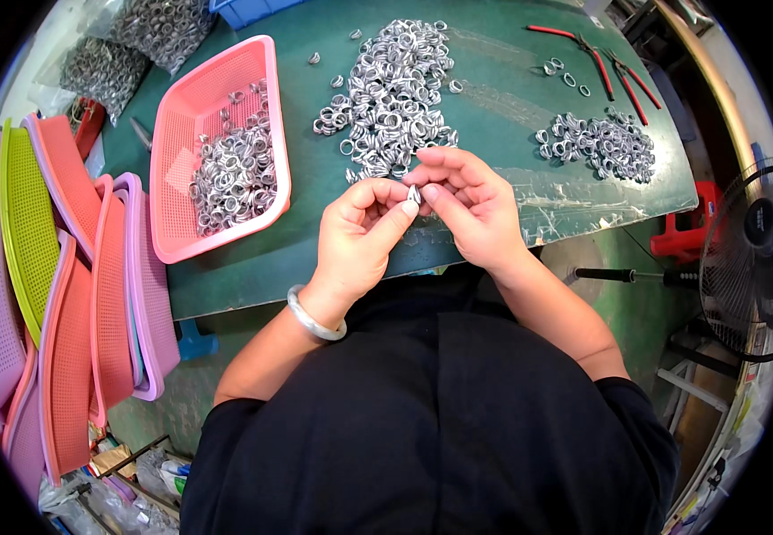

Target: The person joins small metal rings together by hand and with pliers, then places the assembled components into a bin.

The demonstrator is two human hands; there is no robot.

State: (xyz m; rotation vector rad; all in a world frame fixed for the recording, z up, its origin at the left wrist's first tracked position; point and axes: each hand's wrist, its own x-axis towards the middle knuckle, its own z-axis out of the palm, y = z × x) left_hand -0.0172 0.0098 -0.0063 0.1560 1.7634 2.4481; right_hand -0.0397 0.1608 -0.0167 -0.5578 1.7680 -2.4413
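**Small ring held between two hands at the counter's near edge**

Counter (493, 107): green top, scuffed near the right hand (485, 214). Silver-coloured ring (413, 193) up between the hands, just over the near side of the counter. Left hand (351, 241) grasps it, thumb against its near side. Right fingers (453, 207) curled in close, thumb tip just beside the ring; cannot tell whether they grip it too. Pale bangle (317, 317) on left wrist.

Far of the hands, a big heap of rings (400, 89), a few strays around it. To the right, a smaller heap (600, 147); beyond that, some loose rings (569, 79) near two pairs of red-handled pliers (602, 71). To the left, a pink basket (278, 98) partly filled with more rings (235, 174).

Far left: clear bags packed with rings (159, 31), and a blue tub (257, 9) at the far edge. Near left: purple, green and pink baskets (115, 294) nested on their sides.

Writing: fan (743, 267) at right has small pale marks on its dark hub, too small to read. Printed packet (172, 477) low on the left, blue and green on white; its print is also too small to make out. Red stool (685, 227) beside the fan.
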